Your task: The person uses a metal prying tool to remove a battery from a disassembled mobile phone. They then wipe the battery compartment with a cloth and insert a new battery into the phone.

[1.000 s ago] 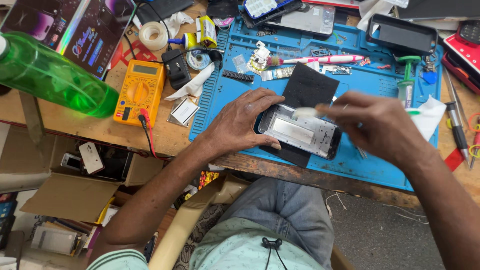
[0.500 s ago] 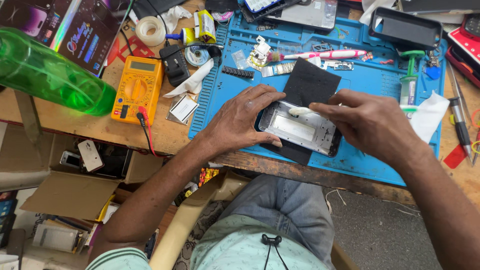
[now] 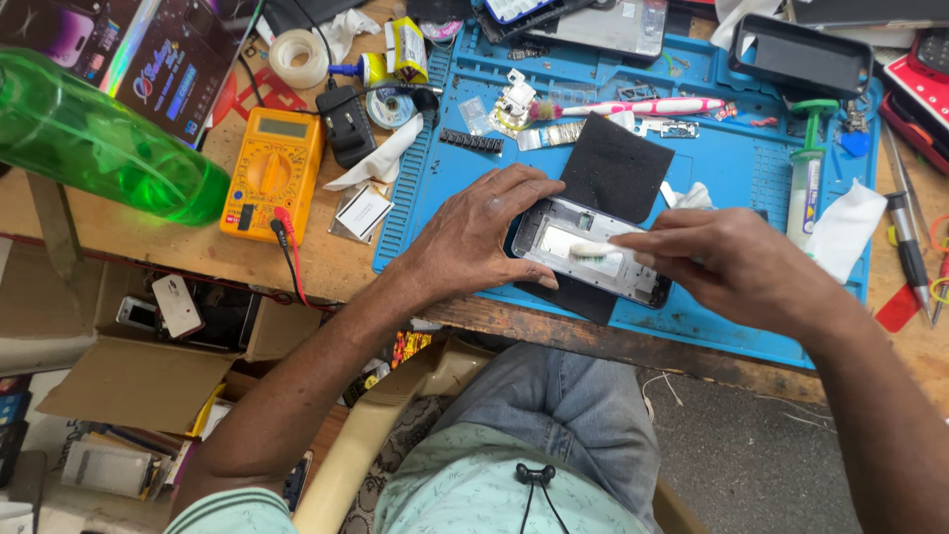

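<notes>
An opened phone body (image 3: 593, 247) with a silver inner frame lies on a black square pad (image 3: 618, 163) on the blue work mat (image 3: 732, 316). My left hand (image 3: 474, 232) grips the phone's left end and holds it down. My right hand (image 3: 732, 262) pinches a small white wad (image 3: 591, 249), pressed against the phone's inside near the middle.
A yellow multimeter (image 3: 274, 171) with leads, a green bottle (image 3: 94, 143), a tape roll (image 3: 299, 56), a black charger (image 3: 348, 126), a pink-handled brush (image 3: 633, 107), a syringe (image 3: 809, 173), tissue (image 3: 845, 227), a black tray (image 3: 801, 54) and small parts crowd the bench. Cardboard boxes (image 3: 148, 346) sit below left.
My right hand has slid the white wad leftward along the phone's inside. The left hand stays clamped on the phone's left end.
</notes>
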`<state>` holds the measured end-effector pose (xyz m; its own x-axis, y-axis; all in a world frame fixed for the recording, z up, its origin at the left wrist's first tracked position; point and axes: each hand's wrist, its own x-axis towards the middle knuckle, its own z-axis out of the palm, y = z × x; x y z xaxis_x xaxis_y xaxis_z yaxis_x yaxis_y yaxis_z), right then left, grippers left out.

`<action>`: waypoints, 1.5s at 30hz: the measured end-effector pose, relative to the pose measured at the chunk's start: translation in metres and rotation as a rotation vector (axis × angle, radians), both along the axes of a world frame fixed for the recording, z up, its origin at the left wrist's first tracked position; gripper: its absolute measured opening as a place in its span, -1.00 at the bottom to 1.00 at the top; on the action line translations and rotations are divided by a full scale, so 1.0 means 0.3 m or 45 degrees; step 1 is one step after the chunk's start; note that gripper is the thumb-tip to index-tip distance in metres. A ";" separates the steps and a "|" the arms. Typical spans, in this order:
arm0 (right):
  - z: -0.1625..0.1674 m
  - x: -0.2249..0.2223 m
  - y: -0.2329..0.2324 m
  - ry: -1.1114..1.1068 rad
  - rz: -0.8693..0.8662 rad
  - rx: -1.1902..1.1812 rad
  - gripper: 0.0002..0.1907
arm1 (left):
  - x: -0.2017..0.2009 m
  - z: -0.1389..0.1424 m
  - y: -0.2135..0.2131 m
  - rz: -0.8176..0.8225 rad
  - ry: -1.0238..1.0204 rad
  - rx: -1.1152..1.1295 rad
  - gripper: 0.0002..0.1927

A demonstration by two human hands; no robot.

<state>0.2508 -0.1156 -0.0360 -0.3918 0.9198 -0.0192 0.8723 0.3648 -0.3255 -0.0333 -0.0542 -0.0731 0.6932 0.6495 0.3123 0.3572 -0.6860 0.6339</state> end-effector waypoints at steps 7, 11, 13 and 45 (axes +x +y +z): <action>0.026 -0.023 -0.010 0.210 0.027 -0.043 -0.54 | -0.003 -0.002 -0.001 -0.002 -0.004 0.006 -0.05; 0.005 -0.010 -0.005 -0.010 0.047 -0.018 -0.58 | -0.006 -0.001 0.002 -0.017 -0.023 0.015 -0.05; -0.012 0.006 -0.005 -0.282 -0.099 0.165 -0.62 | -0.004 -0.002 0.004 -0.016 -0.023 0.022 -0.05; 0.022 0.112 -0.116 -0.317 -0.148 -0.162 -0.65 | -0.045 -0.051 0.035 -0.146 -0.150 -0.075 -0.06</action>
